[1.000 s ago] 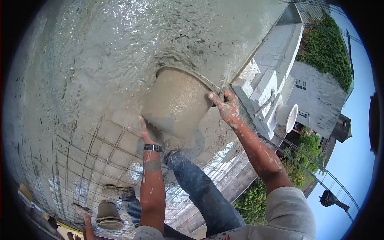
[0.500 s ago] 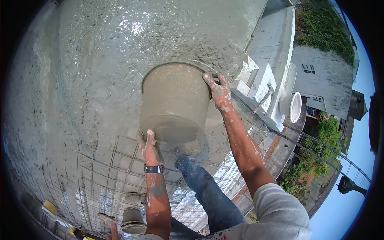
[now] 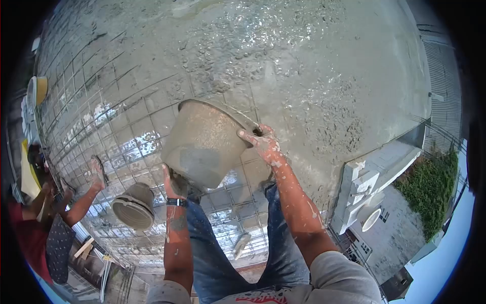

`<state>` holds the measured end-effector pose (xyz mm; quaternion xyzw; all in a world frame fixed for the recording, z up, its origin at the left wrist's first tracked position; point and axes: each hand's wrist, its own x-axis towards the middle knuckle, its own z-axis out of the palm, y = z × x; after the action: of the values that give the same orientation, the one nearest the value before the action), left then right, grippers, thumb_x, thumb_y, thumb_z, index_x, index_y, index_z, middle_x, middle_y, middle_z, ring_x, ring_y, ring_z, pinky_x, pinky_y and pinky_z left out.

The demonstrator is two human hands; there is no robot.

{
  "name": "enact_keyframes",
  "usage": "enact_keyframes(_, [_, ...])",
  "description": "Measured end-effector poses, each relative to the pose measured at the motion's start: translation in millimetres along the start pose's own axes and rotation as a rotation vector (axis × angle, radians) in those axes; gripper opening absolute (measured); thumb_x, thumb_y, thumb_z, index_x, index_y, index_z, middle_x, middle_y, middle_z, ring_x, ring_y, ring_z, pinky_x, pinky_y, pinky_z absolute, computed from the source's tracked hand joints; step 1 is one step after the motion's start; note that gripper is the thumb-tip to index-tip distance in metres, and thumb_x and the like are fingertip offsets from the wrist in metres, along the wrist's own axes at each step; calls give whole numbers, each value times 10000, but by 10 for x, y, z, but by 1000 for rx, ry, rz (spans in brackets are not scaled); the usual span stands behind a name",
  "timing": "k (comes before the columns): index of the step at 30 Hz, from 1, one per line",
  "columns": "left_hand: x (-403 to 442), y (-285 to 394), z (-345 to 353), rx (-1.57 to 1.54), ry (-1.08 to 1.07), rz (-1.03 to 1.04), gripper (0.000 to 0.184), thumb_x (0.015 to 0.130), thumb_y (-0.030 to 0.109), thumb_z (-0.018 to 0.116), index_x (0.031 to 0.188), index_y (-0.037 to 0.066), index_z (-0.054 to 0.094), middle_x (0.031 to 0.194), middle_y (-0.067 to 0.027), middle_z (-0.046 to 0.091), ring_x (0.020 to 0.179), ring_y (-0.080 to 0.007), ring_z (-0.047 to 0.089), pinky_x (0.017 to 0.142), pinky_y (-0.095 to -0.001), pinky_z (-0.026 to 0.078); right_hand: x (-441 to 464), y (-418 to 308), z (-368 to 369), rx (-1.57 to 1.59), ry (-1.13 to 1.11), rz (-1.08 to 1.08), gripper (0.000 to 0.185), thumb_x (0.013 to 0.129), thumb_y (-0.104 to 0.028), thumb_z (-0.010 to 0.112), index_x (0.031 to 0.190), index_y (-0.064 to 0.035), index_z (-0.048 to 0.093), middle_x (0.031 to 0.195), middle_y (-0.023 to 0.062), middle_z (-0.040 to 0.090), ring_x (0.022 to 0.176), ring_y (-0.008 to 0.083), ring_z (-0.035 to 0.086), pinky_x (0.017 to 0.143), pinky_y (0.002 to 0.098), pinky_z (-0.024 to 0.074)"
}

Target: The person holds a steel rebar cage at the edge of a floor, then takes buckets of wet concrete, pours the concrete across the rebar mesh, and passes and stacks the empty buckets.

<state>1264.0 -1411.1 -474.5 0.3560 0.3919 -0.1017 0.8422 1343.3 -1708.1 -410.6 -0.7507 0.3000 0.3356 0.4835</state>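
Observation:
A concrete-smeared bucket is tilted in front of me, its mouth turned away and its base towards me. My left hand, with a watch at the wrist, is closed on the lower edge of the base; part of its fingers is hidden behind it. At the rim on the other side, my right hand grips the bucket, thumb against the wall and fingers by the handle. Both hands and forearms are spattered with concrete. The inside of the bucket cannot be seen. Wet concrete spreads beyond it.
Steel mesh lies underfoot. More buckets stand to the left, near a person in a red top. At the right are a white block wall and a white bucket by the slab's edge.
My view has swung left, bringing the other person and more mesh into sight. The bucket, still in both hands, has moved away from the concrete pile and now leans more to one side.

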Motion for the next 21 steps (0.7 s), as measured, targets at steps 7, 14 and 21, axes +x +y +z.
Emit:
enact_keyframes(7, [-815, 1757, -2443, -406, 381, 233, 643, 903, 556, 417, 1315, 63, 425, 1253, -116, 516, 1117, -296, 517, 958, -434, 412, -686, -1241, 2803, 243, -778, -124, 429, 858, -357, 613, 1122, -27, 544, 1157, 107, 564, 1204, 232, 436, 1013, 376, 346])
enact_keyframes(14, [-1982, 2262, -4184, -659, 536, 428, 778, 865, 654, 359, 1403, 95, 306, 1400, -136, 367, 1266, -323, 372, 1056, -488, 285, -2038, -2071, 5108, -744, -866, -1494, 276, 728, -184, 633, 977, -88, 565, 1255, 146, 498, 1257, 315, 389, 1067, 478, 284])
enact_keyframes(21, [-2176, 1702, -4715, -545, 946, 179, 909, 806, 733, 364, 1451, 118, 187, 1490, -139, 205, 1357, -322, 227, 1059, -517, 220, -2040, -498, 6170, -864, -1116, -1486, 277, 782, -199, 565, 1047, -118, 578, 1324, 133, 454, 1268, 306, 386, 1066, 404, 304])
